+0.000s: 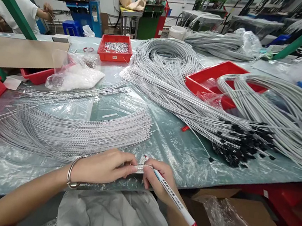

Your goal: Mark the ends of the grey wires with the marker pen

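My left hand (109,165), with a bangle on the wrist, is closed around a small bunch of thin grey wires (140,169) at the table's front edge. My right hand (160,177) grips a white marker pen (173,197) with a red end; its tip points up and left beside the wires. The right fingers also touch the ends of that bunch. Just beyond my left hand, a wide fan of grey wires (87,133) lies on the table, its cut ends toward the right.
A large wire bundle with black connectors (237,146) spreads to the right, beside coiled cables (289,108). Red trays (113,58) and a plastic bag of white pieces (75,76) stand farther back. An open cardboard box (262,222) sits below right. Another person (23,12) is at far left.
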`<action>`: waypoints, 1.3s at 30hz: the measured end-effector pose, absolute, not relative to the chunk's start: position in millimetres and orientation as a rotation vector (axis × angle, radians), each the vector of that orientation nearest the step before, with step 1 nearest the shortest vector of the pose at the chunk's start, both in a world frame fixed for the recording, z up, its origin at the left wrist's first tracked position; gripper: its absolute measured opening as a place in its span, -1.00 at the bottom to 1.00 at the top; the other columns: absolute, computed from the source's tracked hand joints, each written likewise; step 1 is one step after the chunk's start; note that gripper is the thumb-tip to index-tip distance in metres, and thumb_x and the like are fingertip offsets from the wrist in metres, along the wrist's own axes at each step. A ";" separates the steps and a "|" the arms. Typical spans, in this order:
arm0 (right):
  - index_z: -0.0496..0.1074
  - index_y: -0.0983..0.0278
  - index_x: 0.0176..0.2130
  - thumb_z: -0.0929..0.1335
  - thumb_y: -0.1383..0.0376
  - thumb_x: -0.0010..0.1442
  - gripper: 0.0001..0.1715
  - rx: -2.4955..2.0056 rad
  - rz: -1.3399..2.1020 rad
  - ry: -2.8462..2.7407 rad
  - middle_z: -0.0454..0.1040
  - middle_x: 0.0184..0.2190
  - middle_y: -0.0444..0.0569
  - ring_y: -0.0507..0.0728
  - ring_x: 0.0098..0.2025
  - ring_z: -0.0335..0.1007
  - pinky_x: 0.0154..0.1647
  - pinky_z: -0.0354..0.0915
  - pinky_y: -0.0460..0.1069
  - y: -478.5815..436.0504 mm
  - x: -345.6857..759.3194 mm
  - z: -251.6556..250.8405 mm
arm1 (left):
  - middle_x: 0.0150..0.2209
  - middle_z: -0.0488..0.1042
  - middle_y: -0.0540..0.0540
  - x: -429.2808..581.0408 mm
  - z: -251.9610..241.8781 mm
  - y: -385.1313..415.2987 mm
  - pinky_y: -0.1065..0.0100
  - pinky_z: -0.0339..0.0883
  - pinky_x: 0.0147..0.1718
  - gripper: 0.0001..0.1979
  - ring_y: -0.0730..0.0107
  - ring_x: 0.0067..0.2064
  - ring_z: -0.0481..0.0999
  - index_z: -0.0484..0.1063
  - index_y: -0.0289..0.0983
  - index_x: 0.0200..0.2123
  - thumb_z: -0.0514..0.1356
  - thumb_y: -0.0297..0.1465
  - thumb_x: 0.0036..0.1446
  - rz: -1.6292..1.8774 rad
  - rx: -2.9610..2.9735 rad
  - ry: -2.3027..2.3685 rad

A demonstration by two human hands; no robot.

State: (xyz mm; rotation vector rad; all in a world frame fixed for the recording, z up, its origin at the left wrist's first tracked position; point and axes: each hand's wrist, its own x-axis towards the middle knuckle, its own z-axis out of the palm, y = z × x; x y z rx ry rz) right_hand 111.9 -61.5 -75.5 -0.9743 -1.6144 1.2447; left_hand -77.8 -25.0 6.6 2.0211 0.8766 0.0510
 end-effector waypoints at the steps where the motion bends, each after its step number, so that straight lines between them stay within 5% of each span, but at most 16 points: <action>1: 0.25 0.28 -0.61 0.21 0.16 0.27 -0.53 -0.976 1.240 -1.621 0.32 -0.77 -0.16 -0.04 -0.70 0.17 -0.60 0.11 -0.12 -61.4 112.4 -75.6 | -0.58 0.37 0.07 -77.8 5.6 -24.8 0.52 0.15 -0.51 -0.68 0.56 -0.58 0.36 0.36 -0.28 -0.30 -0.08 -0.23 0.30 0.052 2.000 0.884; 7: 0.25 0.28 -0.62 0.20 0.16 0.28 -0.52 -0.982 1.217 -1.642 0.33 -0.76 -0.15 -0.05 -0.69 0.17 -0.59 0.11 -0.14 -61.7 113.2 -76.7 | -0.53 0.47 -0.01 -77.9 3.7 -23.7 0.57 0.24 -0.45 -0.68 0.51 -0.46 0.50 0.41 -0.31 -0.31 -0.04 -0.25 0.29 0.068 1.955 0.852; 20: 0.22 0.29 -0.66 0.19 0.21 0.29 -0.49 -0.985 1.145 -1.718 0.27 -0.77 -0.18 -0.07 -0.70 0.16 -0.59 0.10 -0.15 -61.5 109.4 -76.2 | -0.55 0.45 0.04 -78.1 6.4 -19.4 0.55 0.17 -0.56 -0.69 0.56 -0.59 0.42 0.37 -0.31 -0.42 0.02 -0.24 0.25 -0.097 1.905 0.848; 39: 0.18 0.29 -0.65 0.22 0.25 0.25 -0.53 -0.973 1.011 -1.753 0.19 -0.80 -0.20 -0.07 -0.72 0.10 -0.63 0.03 -0.12 -57.5 104.5 -81.6 | -0.55 0.45 -0.02 -75.0 3.6 -29.5 0.47 0.12 -0.48 -0.70 0.46 -0.49 0.43 0.41 -0.30 -0.41 0.01 -0.29 0.27 0.034 2.246 0.975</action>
